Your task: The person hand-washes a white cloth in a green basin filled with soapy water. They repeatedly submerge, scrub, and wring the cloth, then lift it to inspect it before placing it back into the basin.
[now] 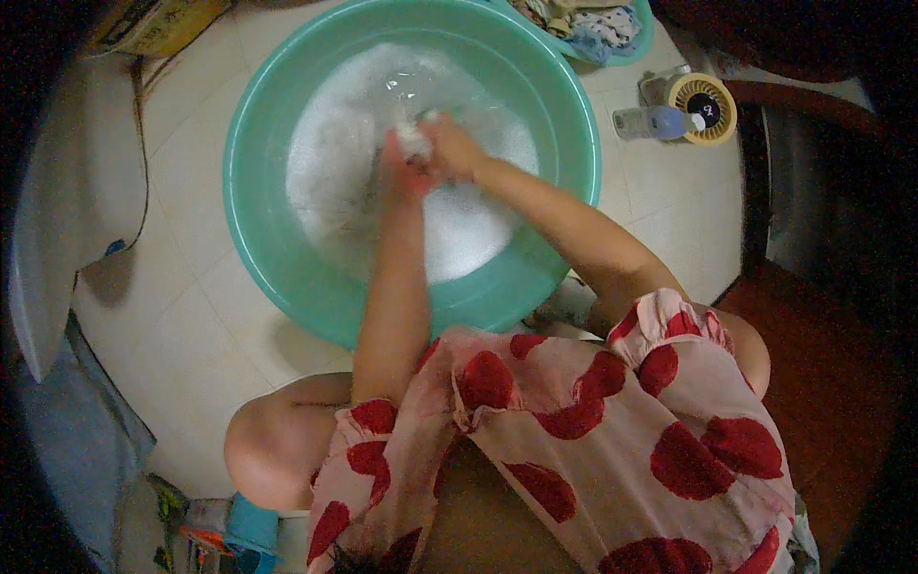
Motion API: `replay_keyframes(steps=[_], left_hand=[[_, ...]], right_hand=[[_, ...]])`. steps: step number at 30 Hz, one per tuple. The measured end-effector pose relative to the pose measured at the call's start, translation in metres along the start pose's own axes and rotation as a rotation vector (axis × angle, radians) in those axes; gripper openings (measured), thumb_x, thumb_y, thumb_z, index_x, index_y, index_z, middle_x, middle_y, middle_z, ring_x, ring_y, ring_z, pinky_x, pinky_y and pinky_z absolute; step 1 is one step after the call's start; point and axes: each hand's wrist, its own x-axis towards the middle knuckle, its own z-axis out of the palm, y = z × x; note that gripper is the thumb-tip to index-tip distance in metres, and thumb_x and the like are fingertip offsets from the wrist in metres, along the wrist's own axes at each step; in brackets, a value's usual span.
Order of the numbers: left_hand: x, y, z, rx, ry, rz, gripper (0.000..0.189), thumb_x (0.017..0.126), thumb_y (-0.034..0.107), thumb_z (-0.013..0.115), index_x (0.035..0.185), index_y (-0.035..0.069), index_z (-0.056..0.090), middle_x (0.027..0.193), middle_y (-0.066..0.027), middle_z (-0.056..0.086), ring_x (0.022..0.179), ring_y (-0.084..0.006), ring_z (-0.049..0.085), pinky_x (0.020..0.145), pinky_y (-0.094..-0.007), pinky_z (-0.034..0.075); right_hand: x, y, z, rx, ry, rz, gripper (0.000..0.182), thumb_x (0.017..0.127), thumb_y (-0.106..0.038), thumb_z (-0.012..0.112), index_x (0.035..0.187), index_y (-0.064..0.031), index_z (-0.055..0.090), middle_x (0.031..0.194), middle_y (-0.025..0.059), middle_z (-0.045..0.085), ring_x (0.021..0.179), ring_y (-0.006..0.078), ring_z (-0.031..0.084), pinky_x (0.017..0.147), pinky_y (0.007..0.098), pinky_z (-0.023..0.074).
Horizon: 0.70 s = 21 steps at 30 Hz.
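Observation:
A large round green plastic basin (251, 237) stands on the floor before me, holding water with white suds (466, 240). Over the suds, near the middle of the basin, my left hand (407, 166) and my right hand (453, 149) meet on a bunched whitish wet cloth (412, 138). Both hands are blurred, so the single fingers are hard to make out. The cloth lies between them, and something dark shows at its lower end. Under the suds on the left, a greyish patch is visible; what it is, I cannot tell.
A smaller green basin (645, 32) with crumpled clothes (602, 32) adjoins the large one at the upper right. A clear plastic bottle (649, 123) and a small fan with a yellow rim (728, 107) are on the tiled floor. A cable (147, 172) runs at left.

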Motion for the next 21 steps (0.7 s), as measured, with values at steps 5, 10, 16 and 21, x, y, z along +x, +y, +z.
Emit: replay_keyframes(steps=[5,10,16,21], left_hand=[[0.033,-0.001,-0.008,-0.297,-0.542,-0.224,0.040,0.083,0.038,0.044,0.111,0.010,0.049,0.107,-0.0093,0.053,0.095,-0.0260,0.052,0.078,-0.0371,0.045],[0.010,0.000,0.002,-0.032,-0.204,-0.126,0.043,0.086,0.046,0.037,0.110,0.014,0.051,0.108,-0.0057,0.054,0.090,-0.0247,0.054,0.075,-0.0348,0.045],[0.008,0.004,-0.014,-0.127,-0.258,-0.179,0.036,0.087,0.042,0.036,0.101,0.013,0.052,0.100,-0.0050,0.054,0.085,-0.0224,0.053,0.074,-0.0338,0.045],[0.017,-0.014,-0.013,-0.164,-0.317,-0.107,0.030,0.087,0.038,0.037,0.092,0.012,0.052,0.093,-0.0050,0.054,0.082,-0.0205,0.053,0.074,-0.0330,0.044]], right_hand=[[0.005,-0.031,-0.020,0.097,0.108,0.075,0.039,0.071,-0.030,0.061,0.105,-0.0105,0.054,0.091,0.0139,0.054,0.087,0.0314,0.053,0.072,0.0409,0.0447],[0.025,-0.016,-0.058,0.025,0.508,0.172,0.034,0.074,-0.032,0.058,0.099,-0.0093,0.057,0.090,0.0139,0.054,0.085,0.0320,0.053,0.071,0.0412,0.0449],[-0.003,-0.043,-0.028,0.258,0.140,-0.108,0.023,0.071,-0.024,0.056,0.090,-0.0110,0.061,0.085,0.0155,0.059,0.086,0.0312,0.055,0.066,0.0423,0.0461],[0.006,-0.059,-0.042,0.184,0.167,0.256,0.018,0.073,-0.027,0.054,0.081,-0.0120,0.060,0.081,0.0120,0.060,0.071,0.0315,0.058,0.060,0.0405,0.0460]])
